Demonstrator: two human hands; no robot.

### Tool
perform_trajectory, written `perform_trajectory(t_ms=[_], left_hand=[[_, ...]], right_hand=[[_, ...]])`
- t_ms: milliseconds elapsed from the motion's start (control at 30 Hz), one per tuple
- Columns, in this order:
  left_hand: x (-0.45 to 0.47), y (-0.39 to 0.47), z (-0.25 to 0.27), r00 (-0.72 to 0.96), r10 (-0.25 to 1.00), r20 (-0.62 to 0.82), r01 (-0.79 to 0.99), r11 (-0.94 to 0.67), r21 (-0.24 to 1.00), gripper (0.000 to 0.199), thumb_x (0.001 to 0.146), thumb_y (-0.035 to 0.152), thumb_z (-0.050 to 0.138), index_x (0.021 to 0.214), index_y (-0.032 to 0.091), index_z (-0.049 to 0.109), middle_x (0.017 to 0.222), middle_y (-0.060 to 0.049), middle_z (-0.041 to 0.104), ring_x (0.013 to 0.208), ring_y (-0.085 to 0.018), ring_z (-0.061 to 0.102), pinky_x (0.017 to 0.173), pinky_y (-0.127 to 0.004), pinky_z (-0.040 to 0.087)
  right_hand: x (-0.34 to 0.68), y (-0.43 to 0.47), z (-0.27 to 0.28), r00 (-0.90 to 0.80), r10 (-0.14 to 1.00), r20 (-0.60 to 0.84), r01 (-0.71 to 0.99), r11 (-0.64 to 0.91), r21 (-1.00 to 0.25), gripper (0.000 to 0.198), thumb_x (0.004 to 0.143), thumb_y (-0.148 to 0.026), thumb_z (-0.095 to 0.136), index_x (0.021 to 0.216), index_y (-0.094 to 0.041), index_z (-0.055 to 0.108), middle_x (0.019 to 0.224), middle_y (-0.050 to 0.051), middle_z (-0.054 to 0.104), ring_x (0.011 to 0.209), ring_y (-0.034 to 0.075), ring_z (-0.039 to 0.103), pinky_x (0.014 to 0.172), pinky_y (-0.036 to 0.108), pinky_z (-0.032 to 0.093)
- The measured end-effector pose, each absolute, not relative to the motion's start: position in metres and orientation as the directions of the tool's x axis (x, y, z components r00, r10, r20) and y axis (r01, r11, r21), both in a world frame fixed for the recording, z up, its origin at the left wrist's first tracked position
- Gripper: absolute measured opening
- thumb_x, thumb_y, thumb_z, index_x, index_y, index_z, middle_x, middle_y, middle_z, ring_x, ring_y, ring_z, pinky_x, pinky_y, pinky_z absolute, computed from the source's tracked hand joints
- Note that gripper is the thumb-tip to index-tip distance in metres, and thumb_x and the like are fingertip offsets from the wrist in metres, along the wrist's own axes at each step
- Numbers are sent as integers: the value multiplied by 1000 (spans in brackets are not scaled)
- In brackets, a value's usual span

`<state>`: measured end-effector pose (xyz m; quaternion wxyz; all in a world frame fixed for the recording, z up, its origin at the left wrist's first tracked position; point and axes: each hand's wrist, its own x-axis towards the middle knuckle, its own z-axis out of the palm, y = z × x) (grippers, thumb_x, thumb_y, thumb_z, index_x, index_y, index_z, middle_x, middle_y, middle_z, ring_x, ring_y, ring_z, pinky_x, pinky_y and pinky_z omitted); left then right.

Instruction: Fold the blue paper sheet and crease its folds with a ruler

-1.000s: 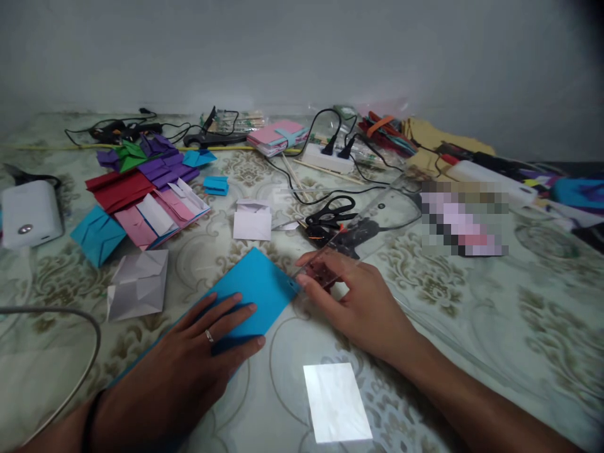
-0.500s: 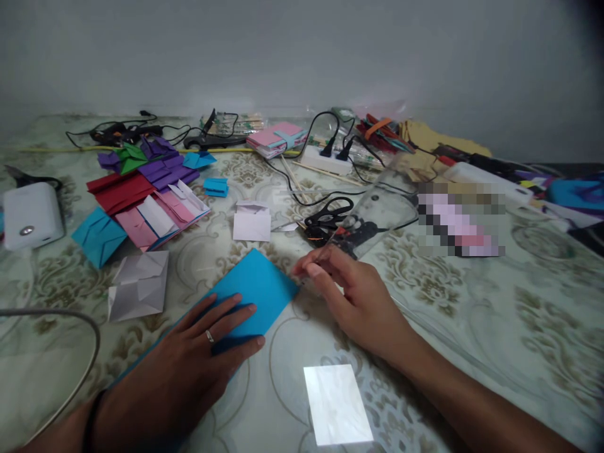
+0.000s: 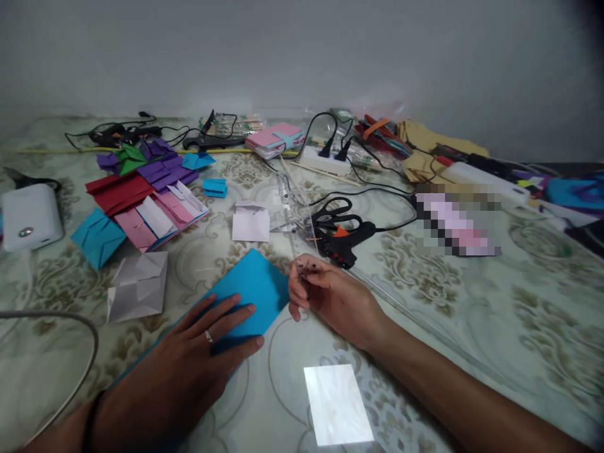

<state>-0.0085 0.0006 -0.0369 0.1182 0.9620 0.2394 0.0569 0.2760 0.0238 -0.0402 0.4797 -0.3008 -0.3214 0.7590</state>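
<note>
A sheet of blue paper [image 3: 262, 283] lies slantwise on the patterned tabletop, one corner pointing away from me. My left hand [image 3: 202, 346] rests flat across it, fingers spread, and covers much of its near part. Just past the paper's right corner is my right hand [image 3: 325, 292], its fingers closed on the near end of a clear plastic ruler [image 3: 299, 226]. The ruler stretches away from the hand, leaning slightly left. Right behind that hand lies a black glue gun [image 3: 346, 245] with an orange trigger, beside black-handled scissors [image 3: 337, 214].
Folded coloured paper envelopes [image 3: 160, 217] spread across the left, near a white boxy device [image 3: 31, 217]. A small white envelope [image 3: 251, 223] sits beyond the blue sheet. Cords run to a white power strip [image 3: 325, 160]. A bright white rectangle [image 3: 337, 406] shows near the front.
The ruler has swung from leaning right to pointing away and slightly left. My right hand has turned and shifted a little left, uncovering the glue gun. My left hand has stayed put.
</note>
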Motion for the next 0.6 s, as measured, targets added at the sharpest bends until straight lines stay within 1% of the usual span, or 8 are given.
perform_trajectory(t_ms=[133, 333, 467, 600], left_hand=[[-9, 0, -36, 877, 478, 47, 453, -855, 252, 73, 86, 0, 54, 151, 35, 50, 168, -1, 34, 156, -28, 30, 126, -54, 33], [-8, 0, -35, 877, 478, 58, 453, -860, 237, 73, 86, 0, 54, 151, 33, 50, 168, -2, 35, 155, -28, 32, 125, -54, 35], [-7, 1, -35, 877, 477, 66, 447, -857, 257, 70, 88, 2, 53, 150, 33, 51, 167, -2, 37, 154, -28, 35, 125, -53, 35], [-8, 1, -34, 876, 476, 71, 441, -853, 278, 71, 87, 2, 53, 151, 34, 50, 166, -1, 39, 154, -28, 34, 125, -54, 35]], right_hand=[[280, 25, -36, -333, 924, -186, -524, -345, -779, 6, 81, -19, 58, 83, -17, 63, 63, -3, 47, 53, 12, 39, 54, 28, 45], [280, 25, -29, -305, 928, -216, -494, -348, -797, 5, 77, -18, 58, 80, -19, 62, 60, -6, 43, 49, 10, 33, 48, 25, 38], [280, 25, -28, -288, 931, -224, -462, -340, -819, 3, 78, -20, 59, 79, -19, 61, 59, -6, 41, 49, 10, 33, 47, 24, 37], [280, 24, -30, -278, 937, -211, -444, -320, -837, 3, 81, -19, 59, 82, -18, 62, 59, -7, 41, 50, 10, 34, 48, 24, 38]])
